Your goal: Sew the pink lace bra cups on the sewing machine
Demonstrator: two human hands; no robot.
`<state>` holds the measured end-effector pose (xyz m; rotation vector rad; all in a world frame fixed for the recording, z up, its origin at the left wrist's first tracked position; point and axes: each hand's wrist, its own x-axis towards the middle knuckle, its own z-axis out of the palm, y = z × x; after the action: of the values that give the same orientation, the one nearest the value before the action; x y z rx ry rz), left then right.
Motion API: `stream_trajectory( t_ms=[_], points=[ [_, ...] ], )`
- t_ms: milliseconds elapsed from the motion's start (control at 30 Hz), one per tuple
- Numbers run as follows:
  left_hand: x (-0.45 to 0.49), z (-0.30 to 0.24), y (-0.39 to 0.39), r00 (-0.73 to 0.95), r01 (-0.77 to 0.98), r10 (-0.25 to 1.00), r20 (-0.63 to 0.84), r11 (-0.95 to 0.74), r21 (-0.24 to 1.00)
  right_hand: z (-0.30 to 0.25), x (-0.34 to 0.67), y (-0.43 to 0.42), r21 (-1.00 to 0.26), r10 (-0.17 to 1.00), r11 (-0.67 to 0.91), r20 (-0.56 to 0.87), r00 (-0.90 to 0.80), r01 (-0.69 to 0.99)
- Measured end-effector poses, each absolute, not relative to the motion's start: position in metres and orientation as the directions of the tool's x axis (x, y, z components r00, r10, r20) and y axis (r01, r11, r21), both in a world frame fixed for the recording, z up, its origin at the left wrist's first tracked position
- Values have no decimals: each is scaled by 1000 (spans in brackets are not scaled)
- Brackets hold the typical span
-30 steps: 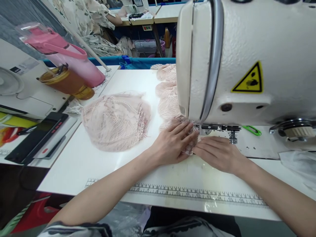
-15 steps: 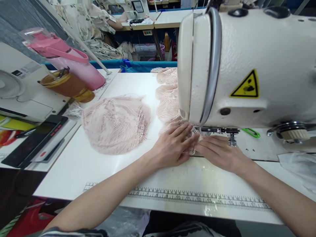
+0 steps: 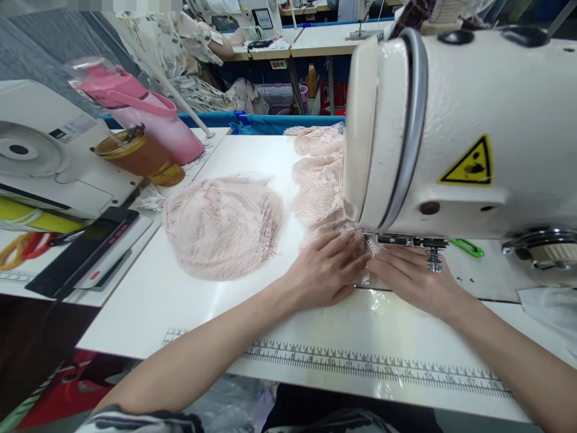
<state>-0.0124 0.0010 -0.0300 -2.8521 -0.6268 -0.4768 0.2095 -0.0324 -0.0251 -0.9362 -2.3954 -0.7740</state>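
Note:
Pale pink lace fabric (image 3: pixel 318 189) runs in scalloped folds beside the sewing machine (image 3: pixel 460 120) and under its head. My left hand (image 3: pixel 331 264) is closed over the near end of this lace, fingers bent down left of the presser foot. Close on the right, my right hand (image 3: pixel 412 273) has its fingers together, their tips at the lace edge under the machine head; its thumb is hidden. The needle and most of the lace between the hands are covered. A separate rounded pink lace piece (image 3: pixel 220 228) with dark red thread ends lies flat to the left.
On the left stand a pink bottle (image 3: pixel 148 114) and an amber cup (image 3: pixel 139 156), near a black flat device (image 3: pixel 81 252) and scissors (image 3: pixel 27 249). A printed ruler (image 3: pixel 360 364) follows the table's front edge. A green thread snipper (image 3: pixel 467 247) lies under the machine arm.
The whole view has shifted, so the table and machine appear farther right. My left fingers have drawn closer together over the lace; both hands remain beside the presser foot.

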Motion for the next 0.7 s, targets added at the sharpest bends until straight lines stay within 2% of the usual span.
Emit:
stream_trajectory(
  t_ms=[100, 167, 367, 700],
  points=[
    [-11, -32, 0, 869, 353, 271, 415, -926, -136, -28, 212, -30, 275, 453, 680, 571, -684, 680],
    [-11, -33, -1, 864, 341, 251, 436, -930, -139, -30, 212, -31, 222, 450, 721, 570, -687, 656],
    [-12, -30, 1, 847, 393, 314, 428, -913, -110, -35, 208, -37, 108, 483, 770, 546, -685, 629],
    [-13, -30, 6, 832, 450, 400, 385, -892, -46, -44, 204, -31, 20, 536, 781, 491, -687, 624]
  ],
)
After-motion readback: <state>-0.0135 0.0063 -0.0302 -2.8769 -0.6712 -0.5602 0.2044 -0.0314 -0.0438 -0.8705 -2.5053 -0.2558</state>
